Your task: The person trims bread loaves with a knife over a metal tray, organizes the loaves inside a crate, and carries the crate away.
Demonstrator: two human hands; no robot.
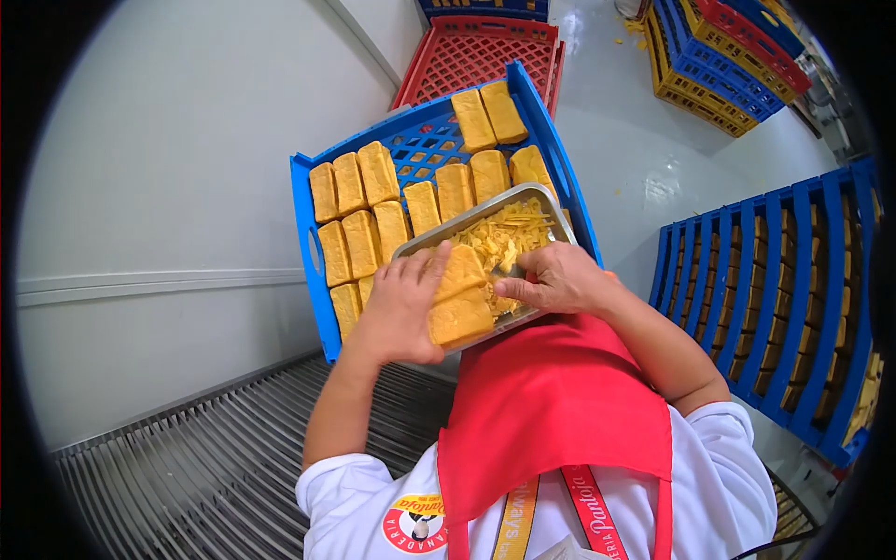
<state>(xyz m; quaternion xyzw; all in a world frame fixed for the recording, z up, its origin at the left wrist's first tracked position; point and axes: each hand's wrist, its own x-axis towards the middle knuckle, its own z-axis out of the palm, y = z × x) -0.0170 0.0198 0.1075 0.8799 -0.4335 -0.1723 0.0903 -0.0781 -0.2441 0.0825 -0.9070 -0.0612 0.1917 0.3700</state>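
Note:
A shallow metal tray rests over the near part of a blue crate of loaves. Two golden bread loaves lie side by side in it, beside a heap of thin yellow crust shavings. My left hand is wrapped round the left ends of these loaves. Over the tray's right side, my right hand is closed, its thumb stretched toward the loaves. A bit of red shows in its grip, perhaps a handle; the rest of that item is hidden.
More loaves stand in rows in the blue crate. Behind it is a red crate. Stacked crates stand at the upper right, and another blue crate full of loaves is on the right. A white wall borders the left.

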